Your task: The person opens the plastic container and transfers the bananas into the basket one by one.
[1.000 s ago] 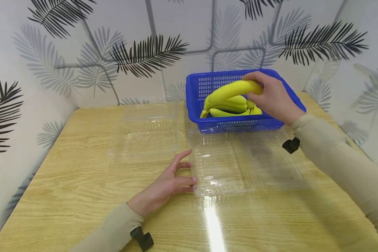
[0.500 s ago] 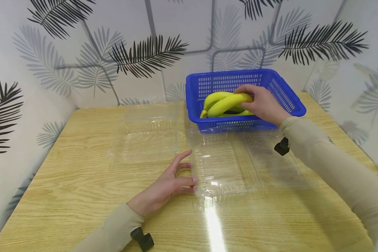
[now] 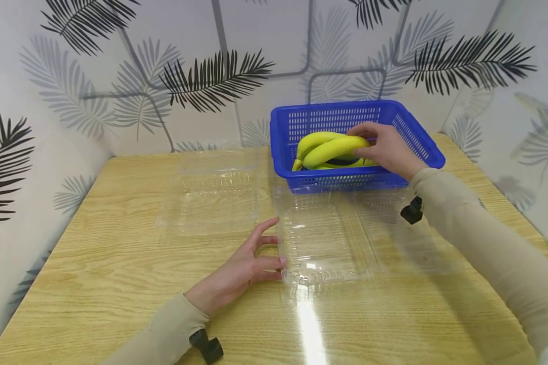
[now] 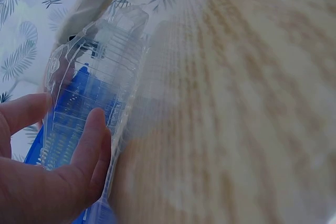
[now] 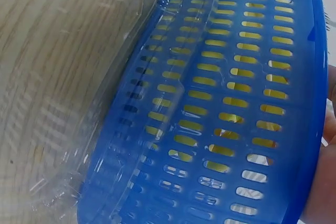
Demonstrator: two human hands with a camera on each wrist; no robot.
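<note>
In the head view my right hand (image 3: 388, 149) reaches into a blue slotted basket (image 3: 347, 173). Thumb and fingers pinch the right end of a yellow banana (image 3: 331, 153), which lies across other bananas (image 3: 317, 137). Through the basket wall (image 5: 294, 103) the right wrist view shows yellow; the hand (image 5: 321, 182) is mostly hidden there. My left hand (image 3: 235, 271) rests at the left side of a clear plastic clamshell box (image 3: 319, 233), thumb and fingers spread, fingertips touching its wall. Up close, the left hand (image 4: 58, 166) faces that box (image 4: 105, 77).
Another clear plastic box (image 3: 219, 203) stands open at the left on the wooden table (image 3: 118, 263). The near box's lid (image 3: 406, 233) lies spread to the right, under the right forearm (image 3: 479, 238). A leaf-patterned wall (image 3: 201, 30) backs the table.
My right hand has lowered the banana from above the basket onto the other bananas, then shifted very slightly right with it. The left hand and box stay put.
</note>
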